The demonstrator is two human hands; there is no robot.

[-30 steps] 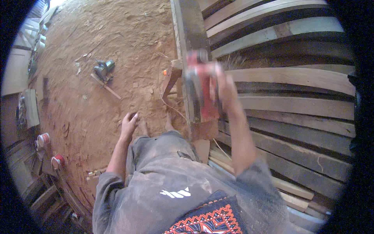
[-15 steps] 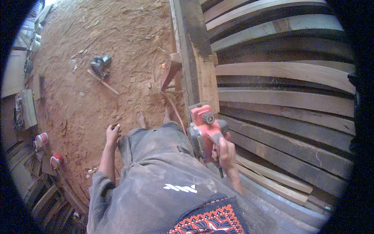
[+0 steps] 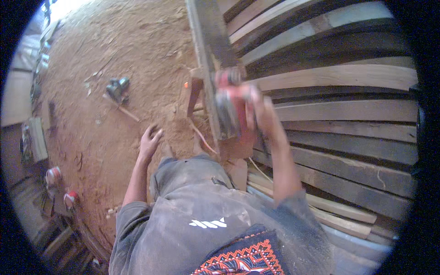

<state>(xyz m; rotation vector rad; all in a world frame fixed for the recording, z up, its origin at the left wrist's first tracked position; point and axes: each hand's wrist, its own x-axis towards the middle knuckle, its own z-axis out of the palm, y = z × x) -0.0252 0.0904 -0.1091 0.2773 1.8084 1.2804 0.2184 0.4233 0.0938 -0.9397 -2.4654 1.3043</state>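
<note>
My right hand is wrapped round the rear handle of a red and grey electric hand planer; motion blurs both. The planer sits on a long wooden beam that runs away from me, just right of my legs. A wooden trestle stands under the beam's left side. Out over the dirt ground, left of my knees, my left hand hangs in the air with its fingers loosely apart and nothing in them. A pale red cable trails down beside the trestle.
Stacked rough boards fill the right side, close to the beam. A dark green power tool lies on the dirt floor by a thin wood strip. Two red and white tubs stand at the left.
My right hand has pushed the planer forward along the beam, away from my body. My left hand has moved right and slightly forward, and its fingers have loosened.
</note>
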